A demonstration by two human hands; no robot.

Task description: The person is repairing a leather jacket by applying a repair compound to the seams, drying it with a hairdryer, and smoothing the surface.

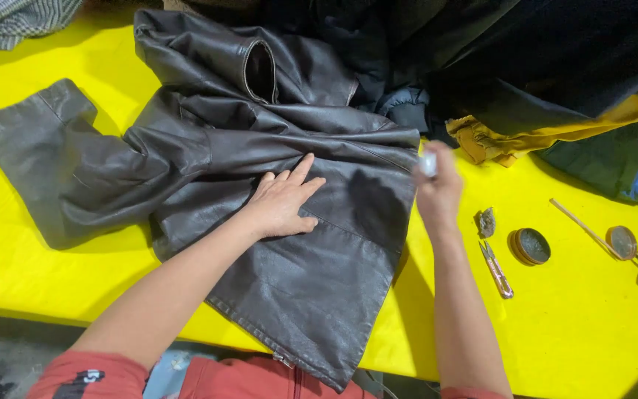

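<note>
The left hand (283,203) lay flat, fingers spread, pinning the brown leather jacket (260,162) smooth on the yellow bench (577,325); the right hand (437,188) pinched a small white object (428,164).

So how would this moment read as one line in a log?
left hand: flat on brown leather jacket | right hand: holds small white thing | yellow table: snips, open tin
</note>
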